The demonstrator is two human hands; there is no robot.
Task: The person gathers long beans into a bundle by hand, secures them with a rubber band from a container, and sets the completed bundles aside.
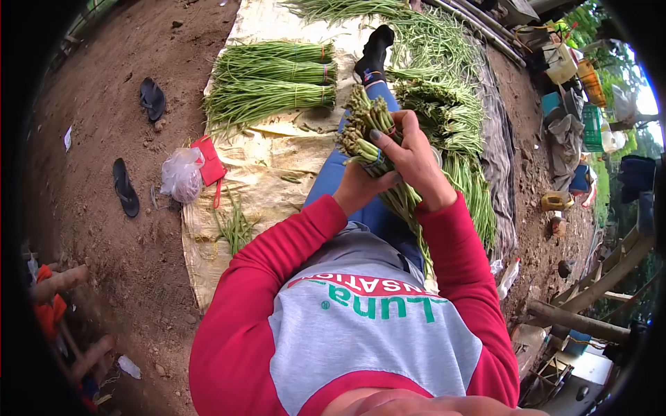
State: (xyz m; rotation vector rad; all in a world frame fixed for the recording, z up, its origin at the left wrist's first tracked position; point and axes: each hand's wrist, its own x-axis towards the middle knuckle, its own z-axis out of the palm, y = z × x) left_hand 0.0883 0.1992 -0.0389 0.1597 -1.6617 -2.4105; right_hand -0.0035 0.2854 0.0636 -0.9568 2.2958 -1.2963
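A bunch of long green beans lies across my lap, its stem ends pointing up and left. My right hand is wrapped around it near the stem ends, the thumb on top. From below, my left hand grips the same bunch, most of its fingers hidden beneath. Coloured bands, one blue and one reddish, show around the stems close to my fingers. Beside my leg on the right is a pile of more long beans. Tied bean bundles lie side by side on the left of the sheet.
My legs stretch over a pale sheet on bare soil. At its left edge are a red pouch, a plastic bag and a few loose beans. Two dark flip-flops lie farther left. Wooden poles stand at right.
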